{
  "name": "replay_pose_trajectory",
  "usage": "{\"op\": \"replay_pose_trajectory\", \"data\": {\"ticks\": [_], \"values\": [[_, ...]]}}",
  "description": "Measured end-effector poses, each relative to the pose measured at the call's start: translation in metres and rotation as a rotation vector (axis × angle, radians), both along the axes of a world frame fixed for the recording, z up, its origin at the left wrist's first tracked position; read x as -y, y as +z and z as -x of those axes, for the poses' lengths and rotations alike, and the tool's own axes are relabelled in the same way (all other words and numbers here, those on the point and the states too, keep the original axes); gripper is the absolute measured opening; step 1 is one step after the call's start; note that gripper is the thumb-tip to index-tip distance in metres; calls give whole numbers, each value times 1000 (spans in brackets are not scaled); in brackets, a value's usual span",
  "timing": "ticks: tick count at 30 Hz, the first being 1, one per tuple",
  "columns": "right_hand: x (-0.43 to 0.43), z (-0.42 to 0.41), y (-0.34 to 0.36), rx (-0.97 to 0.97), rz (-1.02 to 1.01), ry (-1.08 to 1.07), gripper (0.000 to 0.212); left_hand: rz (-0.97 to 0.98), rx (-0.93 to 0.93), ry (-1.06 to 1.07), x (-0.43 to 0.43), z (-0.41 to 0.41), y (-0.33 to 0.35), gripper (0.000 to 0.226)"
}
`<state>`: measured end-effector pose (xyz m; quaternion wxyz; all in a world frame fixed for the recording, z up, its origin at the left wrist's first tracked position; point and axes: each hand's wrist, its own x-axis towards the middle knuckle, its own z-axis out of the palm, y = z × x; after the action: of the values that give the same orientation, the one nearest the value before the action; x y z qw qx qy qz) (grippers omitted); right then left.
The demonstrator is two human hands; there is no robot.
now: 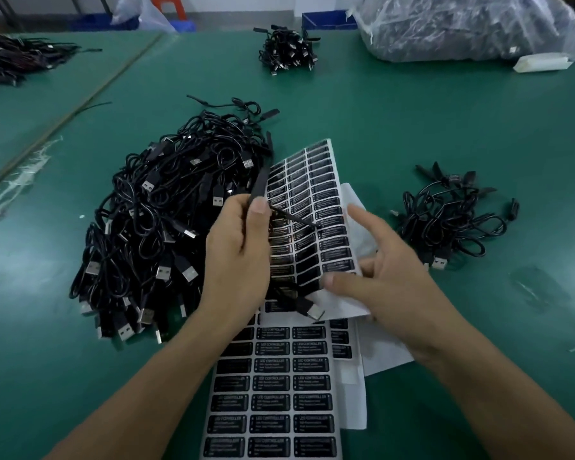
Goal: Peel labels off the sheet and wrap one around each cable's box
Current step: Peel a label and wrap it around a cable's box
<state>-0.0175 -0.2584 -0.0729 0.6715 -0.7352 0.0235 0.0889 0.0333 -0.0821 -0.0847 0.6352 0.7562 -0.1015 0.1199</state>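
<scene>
Green bench point(412, 121) fills the frame. Big tangle of black USB cables point(166, 220) centre left. Flat label sheet point(273, 403) lies bottom centre. Second label sheet point(316, 210) is lifted and curled at centre. Smaller cable pile point(452, 217) centre right. Right hand point(395, 280): grip pinches the lifted sheet's lower edge, index finger out. Left hand point(236, 257): grip holds a slim black cable box point(259, 184) against that sheet's left edge.
</scene>
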Motion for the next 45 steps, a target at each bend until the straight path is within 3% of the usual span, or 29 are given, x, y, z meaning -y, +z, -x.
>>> {"op": "replay_pose_trajectory", "data": {"ticks": [5,11,13,22,37,45], "values": [[11,-5,-1,66,-14,-256,70,-39,46,-196,-7,3,16,31],[10,-10,-8,35,-43,-386,71,-556,8,-243,-7,8,18,29],[10,-11,-9,31,-47,-407,71,-640,-18,-236,-4,9,16,31],[4,-8,-16,42,36,-238,92,-629,-102,-260,-4,8,15,43],[-7,-4,-6,32,89,-240,82,-537,-91,-282,-2,9,13,42],[-7,-6,-8,-3,75,-250,82,-383,-185,-356,-9,1,10,47]]}}
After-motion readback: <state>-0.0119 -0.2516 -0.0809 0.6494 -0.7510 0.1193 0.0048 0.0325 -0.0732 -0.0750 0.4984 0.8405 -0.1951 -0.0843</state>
